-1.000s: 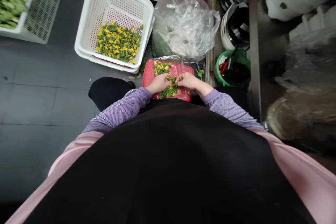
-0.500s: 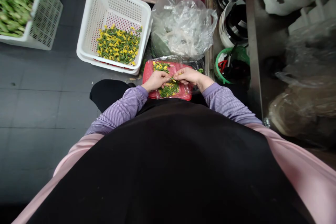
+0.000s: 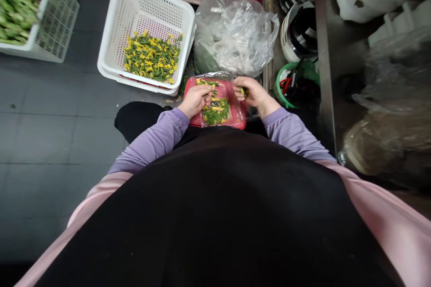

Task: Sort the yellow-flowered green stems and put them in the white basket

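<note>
Fingers of my left hand [image 3: 194, 100]: curled in, thumb against the forefinger; whether a stem is pinched there I cannot tell.
Stems by that hand: thin green stems with yellow flowers [image 3: 216, 114] lie in a shallow clear plastic container [image 3: 236, 108], some at and just beyond my fingertips, more to their right and nearer my body.
Fingers of my right hand [image 3: 253, 92]: folded nearly closed around a small tuft of yellow and green [image 3: 243, 92], to the right of the stems in the container and apart from them.
Left arm: purple striped sleeve [image 3: 153, 143] slants up and right, my hand over the left part of the red plastic tray [image 3: 188, 89] that bears the container.
Right arm: matching purple striped sleeve [image 3: 292, 132] slants up and left, wrist bent, my hand above the tray's right edge.
Farthest left: white slotted plastic crate [image 3: 58, 18] with thick green stalks [image 3: 18, 4].
Next basket: white perforated square basket [image 3: 116, 18], yellow-flowered green pieces [image 3: 153, 56] spread on its floor.
Beyond the tray: bulging, crumpled clear plastic bag [image 3: 235, 27].
Right of my right hand: round green plastic tub [image 3: 281, 92], something red inside.
</note>
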`<state>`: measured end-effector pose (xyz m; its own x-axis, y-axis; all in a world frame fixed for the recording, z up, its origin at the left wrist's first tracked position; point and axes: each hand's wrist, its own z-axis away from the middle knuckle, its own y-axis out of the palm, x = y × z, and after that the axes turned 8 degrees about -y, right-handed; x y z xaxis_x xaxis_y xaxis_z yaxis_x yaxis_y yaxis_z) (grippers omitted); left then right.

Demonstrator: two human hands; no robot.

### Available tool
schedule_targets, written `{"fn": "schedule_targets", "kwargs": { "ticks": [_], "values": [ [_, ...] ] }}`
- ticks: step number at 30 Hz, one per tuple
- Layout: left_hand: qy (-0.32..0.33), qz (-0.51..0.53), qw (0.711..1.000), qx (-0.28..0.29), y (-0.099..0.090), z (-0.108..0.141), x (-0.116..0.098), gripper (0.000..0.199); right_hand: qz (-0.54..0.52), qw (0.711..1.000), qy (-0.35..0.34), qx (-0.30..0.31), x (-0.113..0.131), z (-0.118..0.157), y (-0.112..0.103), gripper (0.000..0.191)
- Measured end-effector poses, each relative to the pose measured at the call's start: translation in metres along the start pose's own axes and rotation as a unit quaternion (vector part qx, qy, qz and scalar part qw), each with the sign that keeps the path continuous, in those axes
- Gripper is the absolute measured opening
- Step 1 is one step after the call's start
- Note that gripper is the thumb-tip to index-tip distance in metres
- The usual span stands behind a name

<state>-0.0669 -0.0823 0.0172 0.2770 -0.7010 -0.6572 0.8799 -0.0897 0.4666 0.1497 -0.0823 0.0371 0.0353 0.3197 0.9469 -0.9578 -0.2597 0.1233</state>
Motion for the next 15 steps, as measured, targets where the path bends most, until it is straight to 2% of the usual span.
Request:
{"fn": "schedule_targets", "kwargs": {
  "ticks": [2,5,7,9,11,13,15],
  "values": [
    [0.009,0.031,0.999,-0.021,-0.002,0.001,-0.008,0.014,-0.045,0.998,-0.025,-0.035,0.007,0.002,-0.015,0.027],
    [0.009,0.072,0.997,-0.031,-0.005,0.002,-0.018,0.017,-0.020,0.998,-0.021,-0.055,0.010,-0.001,-0.027,0.019],
    [0.008,0.091,0.995,-0.034,-0.007,0.003,-0.021,0.019,0.053,0.997,-0.005,-0.057,0.005,-0.006,-0.022,0.013],
    [0.006,0.099,0.994,-0.034,-0.009,0.003,-0.022,0.020,0.175,0.983,0.009,-0.054,-0.004,-0.015,-0.006,0.011],
    [0.003,0.095,0.995,-0.038,-0.010,0.002,-0.022,0.020,0.327,0.944,0.010,-0.047,-0.016,-0.025,0.015,0.008],
    [0.003,0.084,0.995,-0.046,-0.011,0.002,-0.021,0.019,0.458,0.888,0.005,-0.033,-0.028,-0.035,0.037,0.007],
    [0.008,0.065,0.997,-0.050,-0.012,0.001,-0.020,0.018,0.526,0.850,0.022,-0.005,-0.039,-0.045,0.055,0.007]
  ]
}}
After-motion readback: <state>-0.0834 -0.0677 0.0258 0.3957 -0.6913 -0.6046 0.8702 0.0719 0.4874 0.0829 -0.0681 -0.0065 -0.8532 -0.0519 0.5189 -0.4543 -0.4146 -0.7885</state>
